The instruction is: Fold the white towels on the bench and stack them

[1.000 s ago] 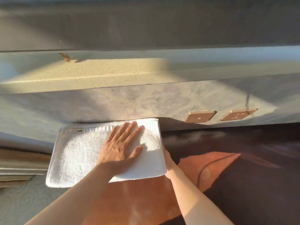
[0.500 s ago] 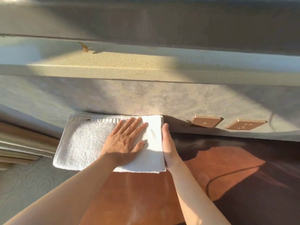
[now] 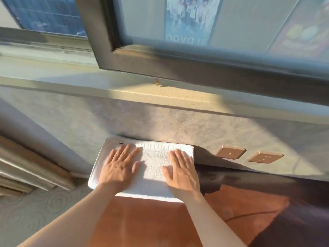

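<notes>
- Folded white towel [image 3: 151, 168] lies flat on the brown bench [image 3: 151, 221], far edge against the wall, under both hands.
- Left hand [image 3: 118, 169] is flat on the towel's left half, fingers straight and slightly spread, pressing down. It has slid left from the towel's middle.
- Right hand [image 3: 181, 171] is now palm-down on the right half, fingers straight. Half a second ago it stood edge-on against the towel's right side, off the top.
- Hands sit apart, a strip of bare towel between the thumbs; neither grips anything.
- Two wall sockets [image 3: 230, 152] are to the right of the right hand, apart from the towel.
- View has tilted up: window frame [image 3: 178, 66] now shows beyond the hands, above the sill [image 3: 142, 91].
</notes>
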Action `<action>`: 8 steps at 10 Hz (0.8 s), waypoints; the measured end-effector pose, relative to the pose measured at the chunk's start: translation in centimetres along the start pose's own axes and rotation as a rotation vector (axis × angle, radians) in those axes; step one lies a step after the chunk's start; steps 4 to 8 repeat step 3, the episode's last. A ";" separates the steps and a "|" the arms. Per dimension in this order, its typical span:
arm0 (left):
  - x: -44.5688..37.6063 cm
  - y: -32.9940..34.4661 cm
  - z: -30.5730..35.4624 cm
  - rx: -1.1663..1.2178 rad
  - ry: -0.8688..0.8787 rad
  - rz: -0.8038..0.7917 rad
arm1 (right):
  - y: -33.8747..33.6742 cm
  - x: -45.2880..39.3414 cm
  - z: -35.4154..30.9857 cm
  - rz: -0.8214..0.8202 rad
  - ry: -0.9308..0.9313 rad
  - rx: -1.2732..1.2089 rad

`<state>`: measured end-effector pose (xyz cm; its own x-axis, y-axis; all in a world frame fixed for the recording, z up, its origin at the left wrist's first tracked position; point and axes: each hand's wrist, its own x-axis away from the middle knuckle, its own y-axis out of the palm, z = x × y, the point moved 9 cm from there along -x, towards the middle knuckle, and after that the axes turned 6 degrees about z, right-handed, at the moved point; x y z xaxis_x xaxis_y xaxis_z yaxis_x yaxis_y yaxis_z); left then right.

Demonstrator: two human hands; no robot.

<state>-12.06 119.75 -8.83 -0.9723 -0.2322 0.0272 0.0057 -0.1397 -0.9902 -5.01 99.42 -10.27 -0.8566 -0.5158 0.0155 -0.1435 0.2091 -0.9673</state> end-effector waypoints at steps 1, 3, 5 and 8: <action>1.0 -0.5 -4.6 -0.032 0.012 -0.020 | -1.0 0.2 0.1 0.006 0.028 0.125; 1.6 -1.7 -8.2 0.009 0.093 -0.051 | -2.1 3.1 -1.1 -0.070 0.209 0.163; 1.6 -1.7 -8.2 0.009 0.093 -0.051 | -2.1 3.1 -1.1 -0.070 0.209 0.163; 1.6 -1.7 -8.2 0.009 0.093 -0.051 | -2.1 3.1 -1.1 -0.070 0.209 0.163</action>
